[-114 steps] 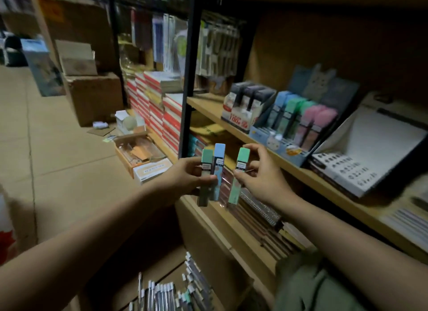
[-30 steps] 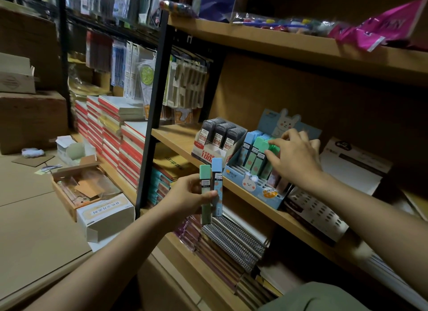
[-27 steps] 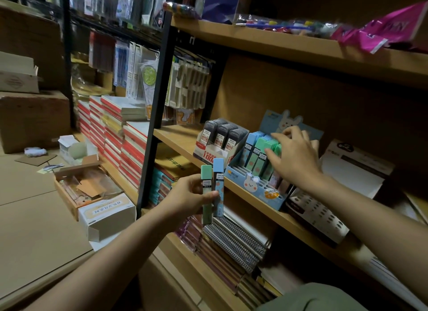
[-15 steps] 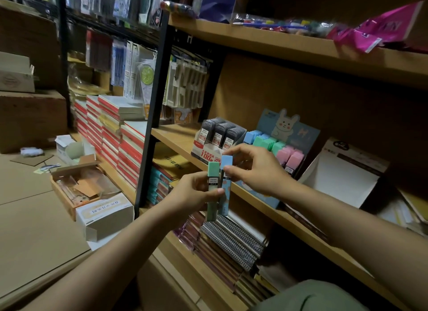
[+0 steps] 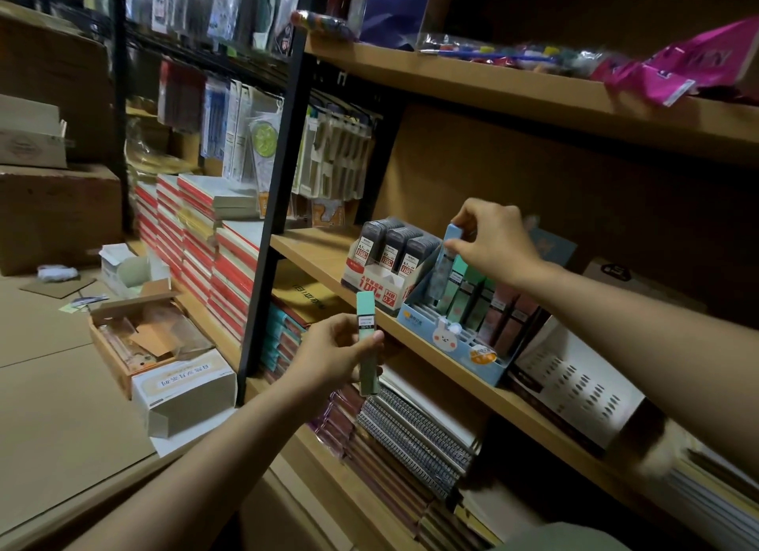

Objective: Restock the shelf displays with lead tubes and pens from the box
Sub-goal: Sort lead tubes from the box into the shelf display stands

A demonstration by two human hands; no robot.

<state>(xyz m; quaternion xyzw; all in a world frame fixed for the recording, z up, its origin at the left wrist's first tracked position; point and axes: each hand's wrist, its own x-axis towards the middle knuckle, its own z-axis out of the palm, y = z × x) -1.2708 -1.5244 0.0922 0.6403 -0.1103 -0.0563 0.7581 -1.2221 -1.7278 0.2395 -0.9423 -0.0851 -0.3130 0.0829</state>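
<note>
- Since half a second earlier, the blue lead tube (image 5: 445, 259) had passed from the left hand (image 5: 333, 355) to the right hand (image 5: 491, 242), which pinched its top and lowered it into the blue rabbit display box (image 5: 464, 345) on the shelf (image 5: 316, 250).
- Left hand gripped one green lead tube (image 5: 366, 341), upright, below the shelf edge.
- Display rows of green and pink tubes looked partly filled; the green tube remained, and judging by the task, the pens too.
</note>
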